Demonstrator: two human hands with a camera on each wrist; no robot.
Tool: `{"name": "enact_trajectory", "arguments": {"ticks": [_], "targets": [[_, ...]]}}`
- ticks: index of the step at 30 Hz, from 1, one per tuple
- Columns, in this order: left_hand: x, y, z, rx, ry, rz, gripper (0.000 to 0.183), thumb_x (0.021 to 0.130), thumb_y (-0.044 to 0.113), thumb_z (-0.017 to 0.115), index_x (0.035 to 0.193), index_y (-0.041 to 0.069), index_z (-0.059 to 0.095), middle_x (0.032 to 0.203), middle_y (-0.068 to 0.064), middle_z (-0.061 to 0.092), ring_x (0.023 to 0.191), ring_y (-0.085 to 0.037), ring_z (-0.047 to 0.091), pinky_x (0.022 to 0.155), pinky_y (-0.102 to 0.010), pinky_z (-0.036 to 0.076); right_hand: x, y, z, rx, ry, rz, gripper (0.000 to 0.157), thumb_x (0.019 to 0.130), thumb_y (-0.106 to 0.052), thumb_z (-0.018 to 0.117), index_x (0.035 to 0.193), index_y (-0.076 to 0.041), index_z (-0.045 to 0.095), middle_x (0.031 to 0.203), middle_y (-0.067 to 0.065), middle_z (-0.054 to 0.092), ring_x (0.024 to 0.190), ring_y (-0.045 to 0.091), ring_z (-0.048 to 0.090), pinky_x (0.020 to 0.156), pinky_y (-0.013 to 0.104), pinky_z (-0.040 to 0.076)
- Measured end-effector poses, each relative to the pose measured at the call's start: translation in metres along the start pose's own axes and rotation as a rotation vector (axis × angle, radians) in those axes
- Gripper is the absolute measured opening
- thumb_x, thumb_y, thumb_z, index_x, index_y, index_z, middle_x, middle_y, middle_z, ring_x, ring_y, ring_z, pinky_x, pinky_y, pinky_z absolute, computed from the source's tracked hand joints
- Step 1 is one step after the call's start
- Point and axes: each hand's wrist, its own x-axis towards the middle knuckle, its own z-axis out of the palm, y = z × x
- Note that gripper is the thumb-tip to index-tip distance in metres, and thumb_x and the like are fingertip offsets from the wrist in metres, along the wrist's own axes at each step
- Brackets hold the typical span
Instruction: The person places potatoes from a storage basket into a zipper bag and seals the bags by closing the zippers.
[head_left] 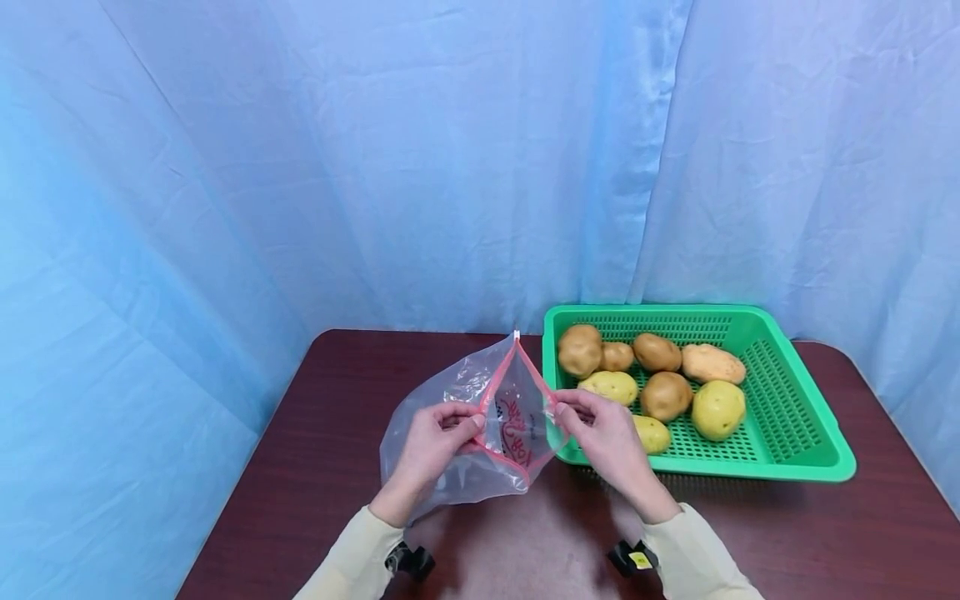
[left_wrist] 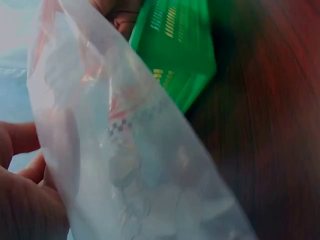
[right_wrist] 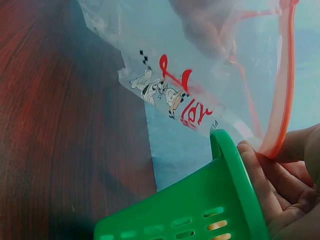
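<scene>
A clear zip bag (head_left: 450, 479) with a pink-red zip edge and red printing hangs between both hands, its mouth spread wide. On the left side of the mouth, my left hand (head_left: 433, 442) pinches the edge between thumb and fingers. My right hand (head_left: 609, 440) pinches the opposite edge, close to the near left corner of the green basket (head_left: 813, 433). A white zip slider (head_left: 516, 335) sits at the far end of the mouth. In the right wrist view, the bag (right_wrist: 172, 95) shows cartoon figures and red lettering. No contents show inside it.
The basket holds several potatoes, brown ones (head_left: 666, 396) and yellowish ones (head_left: 718, 410), and a longer pinkish tuber (head_left: 712, 364). Everything stands on a dark red-brown table (head_left: 300, 467). Pale blue curtains (head_left: 450, 167) hang behind it and at the sides.
</scene>
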Motion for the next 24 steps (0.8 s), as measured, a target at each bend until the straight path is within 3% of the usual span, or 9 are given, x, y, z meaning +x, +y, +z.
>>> {"name": "enact_trajectory", "arguments": {"ticks": [6,9,18,24], "targets": [[-0.001,-0.001,0.004,-0.222,0.077,-0.011,0.022,0.098,0.002,0.069,0.114,-0.012,0.066,0.085,-0.005,0.070,0.073,-0.009,0.069,0.071,-0.027,0.061,-0.005,-0.001,0.001,-0.065,-0.002,-0.054,0.019,0.100,-0.017,0.069,0.117,-0.011,0.077,0.091,-0.006,0.077,0.081,0.007,0.072,0.077,0.030,0.058],[-0.002,-0.003,0.007,-0.279,0.094,-0.020,0.023,0.098,0.004,0.070,0.116,-0.010,0.068,0.087,-0.005,0.071,0.074,-0.009,0.068,0.071,-0.026,0.061,-0.006,0.000,0.001,-0.083,-0.003,-0.072,0.018,0.100,-0.016,0.069,0.116,-0.013,0.077,0.092,-0.007,0.077,0.081,0.006,0.072,0.077,0.030,0.059],[-0.005,-0.012,0.017,-0.318,0.120,0.016,0.016,0.096,0.003,0.071,0.109,-0.006,0.073,0.085,-0.001,0.072,0.075,-0.007,0.067,0.073,-0.025,0.059,-0.006,-0.003,-0.014,-0.094,-0.053,-0.117,0.030,0.101,-0.023,0.069,0.126,-0.007,0.071,0.109,0.001,0.077,0.097,0.015,0.074,0.082,0.032,0.061],[-0.006,-0.013,0.019,-0.336,0.142,0.028,0.013,0.095,0.003,0.072,0.107,-0.003,0.074,0.082,-0.001,0.071,0.074,-0.008,0.066,0.072,-0.024,0.058,-0.005,-0.007,-0.041,-0.241,-0.043,-0.167,0.036,0.100,-0.028,0.070,0.131,-0.010,0.068,0.121,0.002,0.074,0.097,0.018,0.074,0.082,0.044,0.060]]}}
